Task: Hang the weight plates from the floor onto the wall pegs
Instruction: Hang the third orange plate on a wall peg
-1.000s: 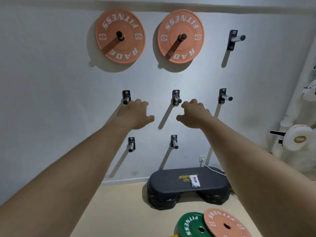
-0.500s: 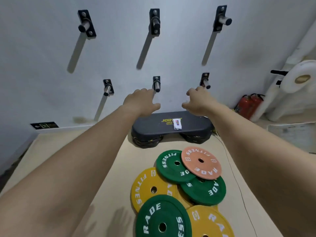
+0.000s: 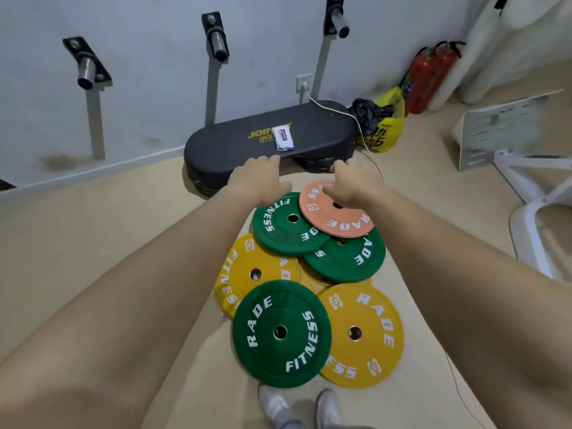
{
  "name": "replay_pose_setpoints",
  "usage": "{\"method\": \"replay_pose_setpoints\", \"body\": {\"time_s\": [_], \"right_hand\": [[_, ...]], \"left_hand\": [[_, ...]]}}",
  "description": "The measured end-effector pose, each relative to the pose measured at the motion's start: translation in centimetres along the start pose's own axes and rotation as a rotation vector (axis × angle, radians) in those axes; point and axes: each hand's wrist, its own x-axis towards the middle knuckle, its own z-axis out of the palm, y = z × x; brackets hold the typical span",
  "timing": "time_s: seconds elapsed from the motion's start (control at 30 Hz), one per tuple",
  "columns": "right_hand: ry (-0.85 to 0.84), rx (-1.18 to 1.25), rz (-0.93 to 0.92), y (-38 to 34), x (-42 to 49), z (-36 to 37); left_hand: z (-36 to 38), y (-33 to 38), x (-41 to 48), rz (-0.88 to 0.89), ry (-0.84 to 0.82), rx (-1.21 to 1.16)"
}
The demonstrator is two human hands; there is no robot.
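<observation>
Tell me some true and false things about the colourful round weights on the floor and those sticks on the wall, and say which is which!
1. The orange plate lies partly on top of a green plate. True.
2. Every wall peg in view has a plate hanging on it. False: the three pegs are bare.
3. Three green plates lie on the floor. True.
4. The left hand grips a yellow plate. False: the left hand holds nothing, and the yellow plates lie on the floor.
5. A small white packet lies on the black step. True.
</observation>
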Motion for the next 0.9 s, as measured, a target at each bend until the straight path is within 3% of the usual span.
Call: {"method": "replay_pose_setpoints", "body": {"time_s": [0.5,0.63,0.73,0.9], "right_hand": [[-0.014,-0.011,0.077,10.0,14.7,6.2],[-0.092,0.027,0.060,13.2,23.3,10.2],[-0.202,0.005,-0.037,16.5,31.9,15.1],[-0.360,0.000,-0.041,24.7,44.2,24.8]], "left_hand": [[9.8,6.2,17.0,0.048,-0.024,-0.135],[14.9,7.7,25.2,-0.073,-0.039,-0.258],[21.7,9.3,32.9,-0.238,-0.087,-0.362],[33.8,10.5,42.9,-0.482,-0.151,-0.474]]}}
